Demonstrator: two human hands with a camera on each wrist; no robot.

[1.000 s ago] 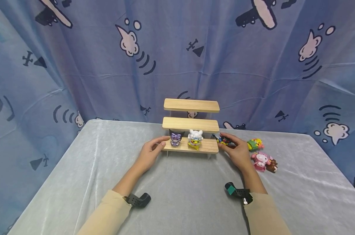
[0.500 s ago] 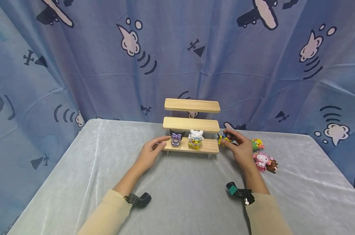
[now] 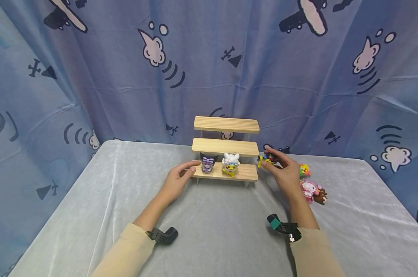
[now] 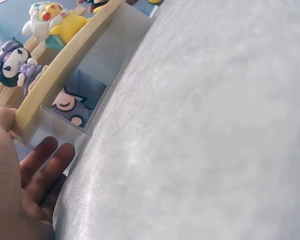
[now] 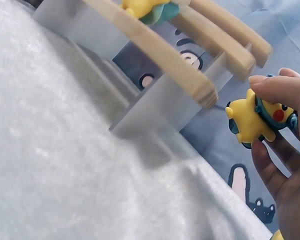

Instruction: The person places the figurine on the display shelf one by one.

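Observation:
A three-tier wooden display shelf (image 3: 225,147) stands on the cloth-covered table. On its lowest board, a purple-and-black figurine (image 3: 207,164) sits towards the left, and a yellow figurine in a white hood (image 3: 230,164) is near the middle. My left hand (image 3: 177,181) grips the left end of that board; in the left wrist view the thumb touches its end and other fingers lie below, beside the clear support. Right of the shelf, my right hand (image 3: 285,173) pinches a yellow figurine with dark blue trim (image 5: 247,120) between thumb and fingers, lying sideways and apart from the shelf.
To the right of my right hand lie a green-and-yellow figurine (image 3: 304,170), a pink-and-white figurine (image 3: 309,190) and a brown one (image 3: 320,196). A blue patterned curtain (image 3: 209,57) hangs behind the grey table cloth (image 3: 222,231).
My right hand has moved a little to the right, away from the shelf's lowest board, and slightly up, carrying the yellow figurine. My left hand has stayed at the shelf's left end.

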